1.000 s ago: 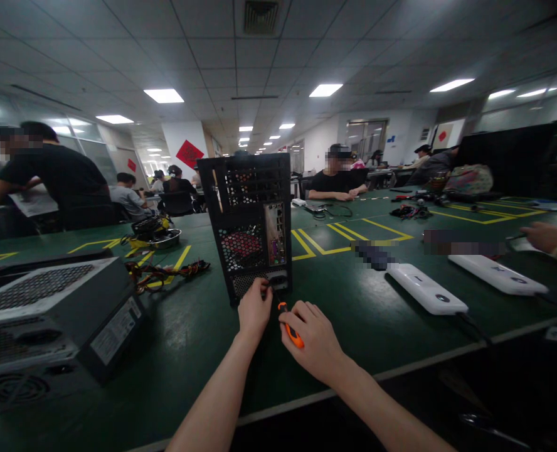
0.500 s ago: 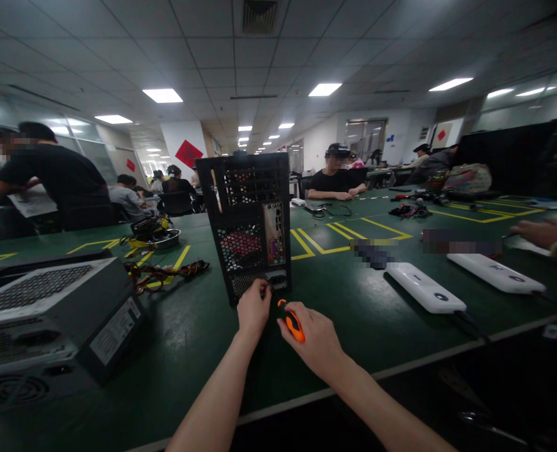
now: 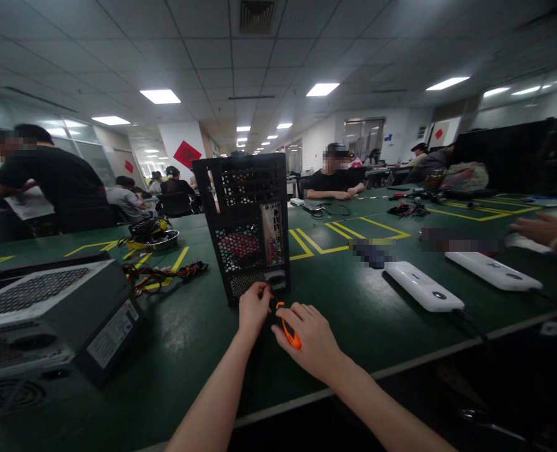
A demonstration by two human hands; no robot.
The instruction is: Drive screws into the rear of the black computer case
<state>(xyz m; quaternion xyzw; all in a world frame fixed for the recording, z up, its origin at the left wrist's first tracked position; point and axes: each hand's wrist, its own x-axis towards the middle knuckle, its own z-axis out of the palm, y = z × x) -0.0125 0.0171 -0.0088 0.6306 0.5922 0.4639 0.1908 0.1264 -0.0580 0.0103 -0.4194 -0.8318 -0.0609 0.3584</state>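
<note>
Barely shifted, both hands work low on the computer case (image 3: 248, 226): right hand (image 3: 309, 342) gripping the orange screwdriver (image 3: 288, 326), left hand (image 3: 254, 309) pinching its tip.

open-plan workshop, long green benches (image 3: 354, 314), ceiling panel lights (image 3: 160, 96), seated workers (image 3: 335, 179)

Two bare forearms rise from the bottom edge toward the computer case (image 3: 245, 226), one on each side of its lower rear corner. No sleeves show on either arm as far as the frame reaches. The left hand (image 3: 253, 311) and the right hand (image 3: 309, 342) carry no gloves, and no rings or watch seem to be worn, though the dim, soft picture makes small items hard to rule out.
</note>
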